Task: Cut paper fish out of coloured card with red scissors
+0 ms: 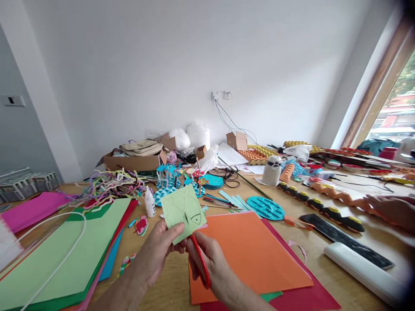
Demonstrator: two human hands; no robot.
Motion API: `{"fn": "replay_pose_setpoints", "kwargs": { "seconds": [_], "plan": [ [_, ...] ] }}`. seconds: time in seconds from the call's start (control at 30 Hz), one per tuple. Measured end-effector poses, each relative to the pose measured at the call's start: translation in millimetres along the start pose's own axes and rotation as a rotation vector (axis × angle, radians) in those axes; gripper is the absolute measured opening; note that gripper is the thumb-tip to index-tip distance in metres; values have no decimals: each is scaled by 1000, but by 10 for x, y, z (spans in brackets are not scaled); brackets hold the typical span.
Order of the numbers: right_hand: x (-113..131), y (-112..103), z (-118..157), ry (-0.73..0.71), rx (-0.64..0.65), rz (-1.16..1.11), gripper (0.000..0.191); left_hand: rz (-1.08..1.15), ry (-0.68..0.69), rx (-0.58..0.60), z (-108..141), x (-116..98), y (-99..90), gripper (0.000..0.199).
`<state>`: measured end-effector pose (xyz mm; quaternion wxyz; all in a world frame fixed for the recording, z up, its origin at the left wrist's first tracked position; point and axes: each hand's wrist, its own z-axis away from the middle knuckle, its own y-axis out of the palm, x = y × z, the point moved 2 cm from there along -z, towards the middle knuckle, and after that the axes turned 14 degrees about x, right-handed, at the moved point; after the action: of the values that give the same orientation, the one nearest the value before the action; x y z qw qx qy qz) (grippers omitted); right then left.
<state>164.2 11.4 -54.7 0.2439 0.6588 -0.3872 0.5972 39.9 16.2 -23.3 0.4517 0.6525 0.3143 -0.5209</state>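
A light green piece of paper (180,207) with a fish drawn on it in dark lines is pinched in my left hand (159,246), the thumb on its front. My right hand (212,261) is closed on red-handled scissors (201,263) at the paper's lower right edge. The scissor blades are mostly hidden behind the paper and fingers. Below and to the right of the hands lies a stack topped by an orange sheet (249,255).
Green paper sheets (74,246) lie left, near a glue bottle (149,203). Blue textured discs (266,207), pens and paper strips lie beyond the orange sheet. At right are a black slab (346,239), a white case (363,270) and another person's hand (394,209).
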Motion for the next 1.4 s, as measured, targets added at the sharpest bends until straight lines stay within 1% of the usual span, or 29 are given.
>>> {"fn": "replay_pose_setpoints", "kwargs": {
  "seconds": [0.17, 0.47, 0.6, 0.73, 0.8, 0.87, 0.97, 1.07, 1.17, 1.27, 1.33, 1.4],
  "plan": [
    [19, 5, 5, 31, -15, -9, 41, 13, -5, -12, -4, 3, 0, 15],
    [-6, 3, -20, 51, -28, -1, 42, 12, -1, 1, -9, -1, 3, 17],
    [-23, -3, -31, 56, -37, 2, 39, 12, 10, 16, -28, 20, -10, 19],
    [-32, -11, -38, 47, -41, 21, 33, -31, 57, -22, -44, 37, -59, 17],
    [-41, -9, -36, 47, -45, 31, 31, -52, 79, -49, -49, 36, -82, 19],
    [-53, -3, -28, 49, -45, 31, 28, -69, 88, -49, -54, 27, -90, 22],
    [-56, 3, -8, 61, -28, 6, 25, -87, 91, -47, -59, 1, -86, 24],
    [-25, -12, 12, 109, -9, 6, 24, -80, 89, -63, -62, -35, -92, 26],
    [20, -36, 20, 182, 60, 24, 25, -70, 107, -87, -63, -92, -131, 32],
    [55, -61, 23, 258, 140, 40, 25, -97, 117, -143, -59, -169, -208, 39],
    [79, -84, 28, 278, 148, 39, 23, -117, 112, -191, -57, -216, -266, 42],
    [110, -112, 38, 259, 134, 20, 23, -143, 120, -223, -58, -254, -315, 41]
  ]
}}
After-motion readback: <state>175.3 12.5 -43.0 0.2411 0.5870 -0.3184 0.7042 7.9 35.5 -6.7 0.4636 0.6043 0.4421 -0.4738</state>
